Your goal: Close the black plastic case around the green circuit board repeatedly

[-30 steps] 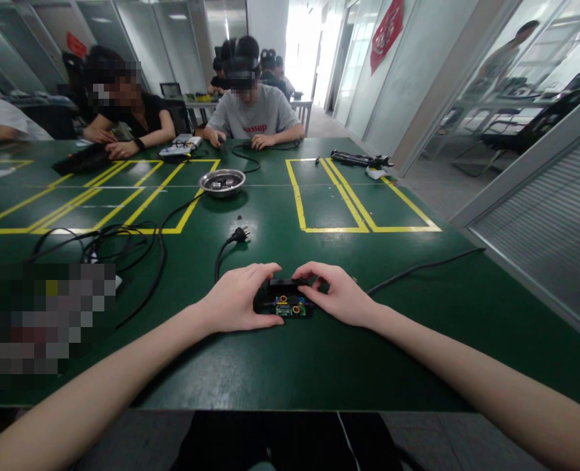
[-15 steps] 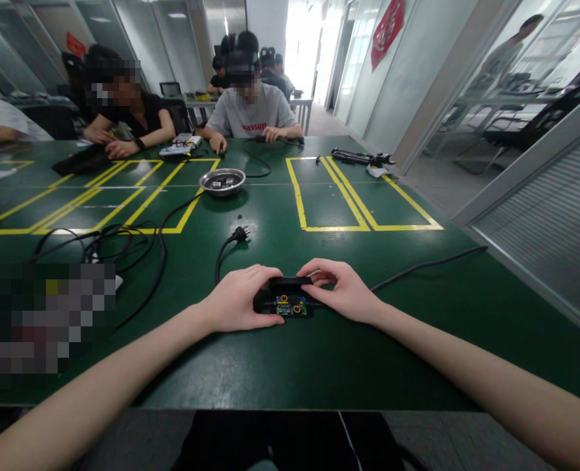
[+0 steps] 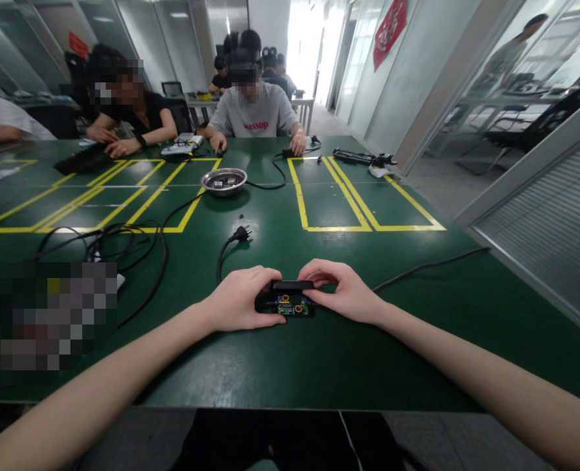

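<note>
A small black plastic case with a circuit board (image 3: 292, 306) inside lies on the green table in front of me. Its black cover (image 3: 293, 285) is tilted up along the far side, so copper coils and coloured wires show. My left hand (image 3: 243, 299) is wrapped round the left end of the case, thumb at the near edge and fingers behind. Between the thumb and fingers of my right hand (image 3: 341, 291) is the right end of the cover. A black cable with a plug (image 3: 241, 233) runs from behind my left hand; another cable (image 3: 427, 265) leads off right.
A steel bowl (image 3: 223, 182) with metal parts stands further back. Coiled black cables (image 3: 101, 245) lie at left beside a blurred-out area. Yellow tape (image 3: 336, 229) marks the table (image 3: 280, 373). Across it, a person in a grey shirt (image 3: 250, 114) handles a black device; another sits left.
The cover has tilted slightly, showing more of its face; my hands hold nearly the same place. Across the table, the person's hand and black device have moved to the right.
</note>
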`<state>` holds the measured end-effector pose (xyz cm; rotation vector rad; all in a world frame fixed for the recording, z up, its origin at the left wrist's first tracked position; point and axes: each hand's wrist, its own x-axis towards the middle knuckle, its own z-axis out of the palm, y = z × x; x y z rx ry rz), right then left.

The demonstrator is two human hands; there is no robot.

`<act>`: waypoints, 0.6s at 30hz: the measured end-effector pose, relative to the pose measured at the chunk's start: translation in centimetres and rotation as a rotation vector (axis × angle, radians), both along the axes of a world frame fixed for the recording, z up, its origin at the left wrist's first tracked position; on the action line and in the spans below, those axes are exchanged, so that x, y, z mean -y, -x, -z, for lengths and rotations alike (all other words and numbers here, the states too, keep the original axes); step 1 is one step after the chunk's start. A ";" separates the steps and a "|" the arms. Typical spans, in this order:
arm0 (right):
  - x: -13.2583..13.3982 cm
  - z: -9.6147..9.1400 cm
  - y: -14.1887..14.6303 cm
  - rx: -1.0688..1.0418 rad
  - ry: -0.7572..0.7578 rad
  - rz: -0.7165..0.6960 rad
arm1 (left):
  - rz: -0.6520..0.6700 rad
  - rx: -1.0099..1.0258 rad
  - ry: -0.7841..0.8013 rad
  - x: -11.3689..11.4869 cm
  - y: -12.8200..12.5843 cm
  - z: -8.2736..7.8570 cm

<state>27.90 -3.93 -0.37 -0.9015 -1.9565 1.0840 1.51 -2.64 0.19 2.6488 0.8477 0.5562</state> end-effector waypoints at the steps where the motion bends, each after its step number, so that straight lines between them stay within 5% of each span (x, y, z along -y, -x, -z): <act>1: 0.0 0.0 -0.1 0.007 -0.029 -0.018 | 0.005 -0.002 -0.007 0.0 0.0 0.0; 8: -0.2 -0.3 -1.0 0.125 -0.403 -0.202 | 0.110 0.027 -0.041 0.0 0.0 -0.1; 18: -0.1 -0.1 -0.6 0.475 -0.540 -0.195 | 0.042 0.006 -0.025 0.2 -0.3 -0.1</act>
